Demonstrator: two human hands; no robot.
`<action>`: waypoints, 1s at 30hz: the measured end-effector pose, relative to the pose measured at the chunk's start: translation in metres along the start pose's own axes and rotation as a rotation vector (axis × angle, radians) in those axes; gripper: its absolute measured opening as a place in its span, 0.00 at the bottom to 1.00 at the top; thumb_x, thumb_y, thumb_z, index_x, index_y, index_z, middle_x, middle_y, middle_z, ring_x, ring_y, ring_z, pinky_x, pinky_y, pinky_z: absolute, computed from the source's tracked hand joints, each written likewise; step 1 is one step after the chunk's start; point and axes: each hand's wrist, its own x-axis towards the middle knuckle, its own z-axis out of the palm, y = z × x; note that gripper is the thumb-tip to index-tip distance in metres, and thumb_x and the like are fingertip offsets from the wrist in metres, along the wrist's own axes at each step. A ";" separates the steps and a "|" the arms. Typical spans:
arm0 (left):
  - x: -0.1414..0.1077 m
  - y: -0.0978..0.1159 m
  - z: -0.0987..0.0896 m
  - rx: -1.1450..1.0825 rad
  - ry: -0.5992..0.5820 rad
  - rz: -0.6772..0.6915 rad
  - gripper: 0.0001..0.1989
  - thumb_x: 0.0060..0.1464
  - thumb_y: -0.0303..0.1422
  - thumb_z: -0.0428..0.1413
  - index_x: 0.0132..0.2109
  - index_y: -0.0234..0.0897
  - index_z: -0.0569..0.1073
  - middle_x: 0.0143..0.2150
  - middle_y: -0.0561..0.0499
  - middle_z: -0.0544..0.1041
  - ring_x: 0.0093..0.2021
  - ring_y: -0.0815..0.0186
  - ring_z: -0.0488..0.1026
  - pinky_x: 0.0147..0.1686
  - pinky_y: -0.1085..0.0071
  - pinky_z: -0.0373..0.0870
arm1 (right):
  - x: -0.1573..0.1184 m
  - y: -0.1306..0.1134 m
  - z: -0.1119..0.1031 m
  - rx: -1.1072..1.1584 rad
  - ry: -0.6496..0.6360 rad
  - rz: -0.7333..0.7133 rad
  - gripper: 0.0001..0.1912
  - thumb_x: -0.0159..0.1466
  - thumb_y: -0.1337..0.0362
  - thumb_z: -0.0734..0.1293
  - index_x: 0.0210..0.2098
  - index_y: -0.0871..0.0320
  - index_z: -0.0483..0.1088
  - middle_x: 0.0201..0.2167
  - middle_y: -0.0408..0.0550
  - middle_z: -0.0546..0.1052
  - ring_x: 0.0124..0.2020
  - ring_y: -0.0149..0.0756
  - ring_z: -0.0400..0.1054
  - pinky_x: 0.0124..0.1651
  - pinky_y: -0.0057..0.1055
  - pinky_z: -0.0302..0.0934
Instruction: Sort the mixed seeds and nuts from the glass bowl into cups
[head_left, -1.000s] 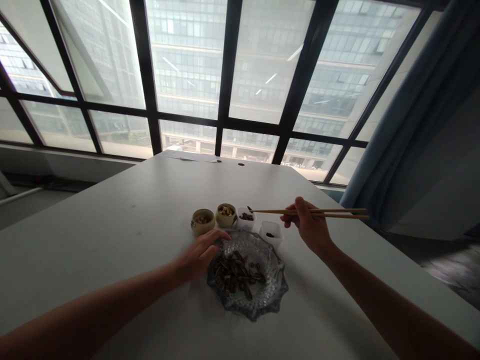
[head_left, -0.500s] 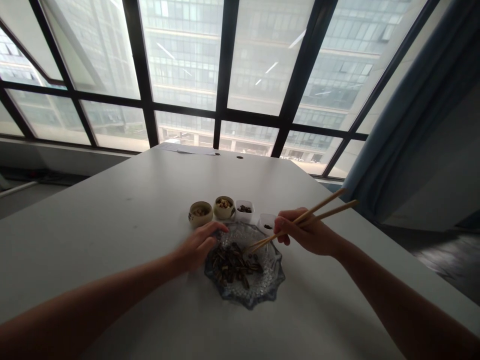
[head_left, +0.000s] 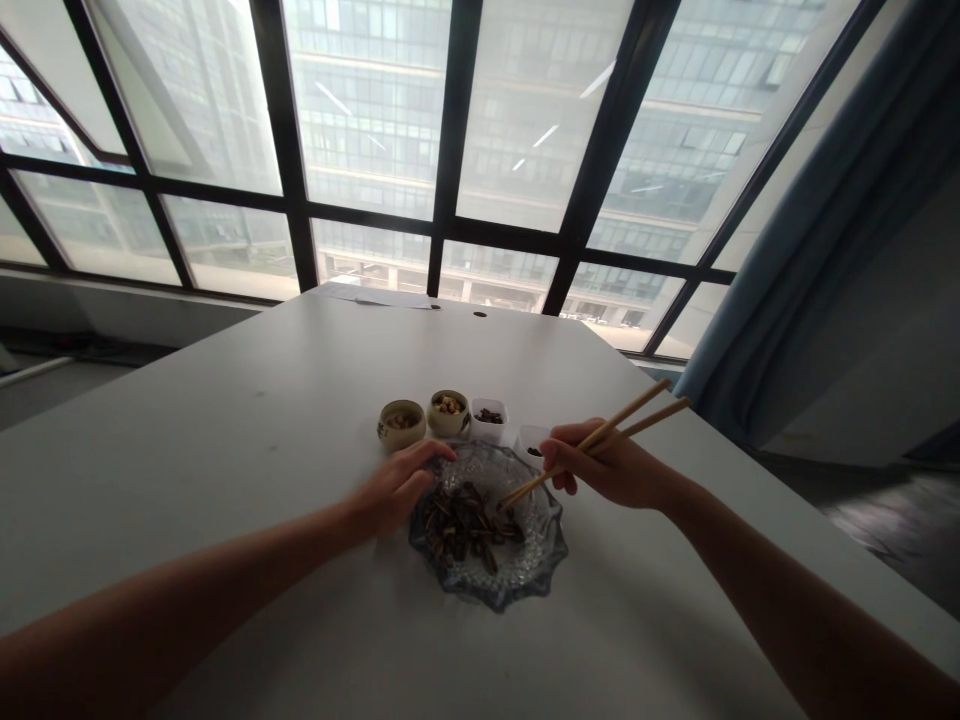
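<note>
A clear scalloped glass bowl (head_left: 541, 540) stands on the table, dark striped seeds (head_left: 459, 522), likely sunflower seeds, heaped in its left half. My left hand (head_left: 390, 488) holds the bowl's upper left rim, index finger reaching over the edge; its other fingers are partly hidden. Wooden chopsticks (head_left: 611, 432) are gripped in my right hand (head_left: 600, 465), above the bowl's right side. Their tips are close together inside the bowl, at the right edge of the heap, by a small dark round piece. Whether they pinch it I cannot tell.
Beyond the bowl stand a small ceramic pot (head_left: 401, 426) with pale contents, another pot (head_left: 448, 412) with nut-like pieces, a white square cup (head_left: 489, 418) of dark seeds and a white cup (head_left: 531, 440) with few dark bits. Papers (head_left: 379, 294) lie at the far table edge, before windows.
My right hand has shifted slightly left, and the chopstick tips have moved slightly right inside the bowl, drawing closer together. My left hand stays at the rim.
</note>
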 end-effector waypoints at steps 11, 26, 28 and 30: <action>0.001 0.001 0.000 -0.025 -0.002 0.006 0.19 0.54 0.35 0.45 0.49 0.36 0.74 0.48 0.45 0.78 0.49 0.53 0.73 0.52 0.61 0.68 | 0.002 0.003 0.002 0.037 0.047 0.030 0.29 0.67 0.40 0.63 0.28 0.61 0.71 0.20 0.47 0.75 0.21 0.30 0.70 0.24 0.25 0.64; 0.001 0.002 0.000 -0.020 -0.008 -0.005 0.20 0.54 0.35 0.45 0.49 0.36 0.73 0.49 0.45 0.78 0.50 0.53 0.73 0.53 0.61 0.67 | 0.007 0.006 0.008 0.106 0.079 0.027 0.29 0.66 0.39 0.64 0.28 0.60 0.72 0.19 0.46 0.76 0.20 0.31 0.70 0.23 0.26 0.64; 0.001 0.001 0.000 -0.019 -0.008 -0.004 0.20 0.54 0.35 0.45 0.49 0.35 0.73 0.49 0.44 0.77 0.50 0.52 0.73 0.53 0.61 0.67 | 0.007 0.007 0.010 0.121 0.102 0.034 0.30 0.65 0.38 0.64 0.28 0.60 0.72 0.19 0.46 0.76 0.19 0.31 0.70 0.23 0.25 0.64; 0.001 0.001 0.000 -0.015 -0.013 -0.001 0.20 0.54 0.35 0.45 0.50 0.34 0.73 0.49 0.44 0.77 0.50 0.52 0.73 0.52 0.61 0.67 | 0.008 0.008 0.013 0.133 0.113 0.034 0.30 0.65 0.38 0.64 0.28 0.60 0.72 0.18 0.46 0.76 0.19 0.30 0.70 0.22 0.25 0.63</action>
